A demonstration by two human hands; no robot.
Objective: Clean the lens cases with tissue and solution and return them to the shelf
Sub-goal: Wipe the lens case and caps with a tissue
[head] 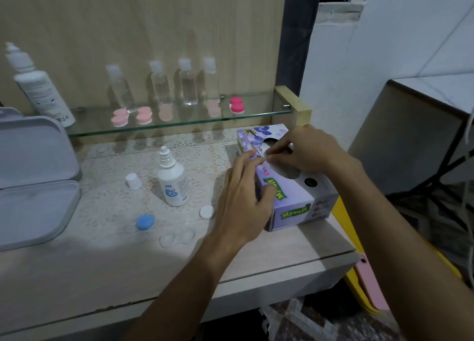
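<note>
A: Grips, entry one?
B: Right hand (305, 148), fingers curled, pinching at the oval slot on top of the tissue box (295, 187); whether tissue is between the fingertips cannot be told. Left hand (243, 202), fingers fairly straight, pressed along the box's near-left edge, thumb on its side.

A: The box itself?
B: Purple, flowered, lying at 3 o'clock on the counter (102, 271), on the edge of a lace mat (107, 207).

A: Items beside it?
B: Clear lens case (177, 238), uncapped, at 6 o'clock of the mat, just left of the left wrist. White cap (206, 212) at its 1 o'clock; blue cap (145, 221) at its 9 o'clock. Small solution bottle (172, 181), upright and uncapped, mat centre; its white cap (133, 181) just beside at 9 o'clock.

A: Further out?
B: Glass shelf (256, 113) at 12 o'clock: two pale pink cases (132, 117), one bright pink case (236, 104), four clear bottles (174, 84) in a row behind. Large white bottle (38, 87) at 10 o'clock. Open grey box (36, 174) at 9 o'clock.
</note>
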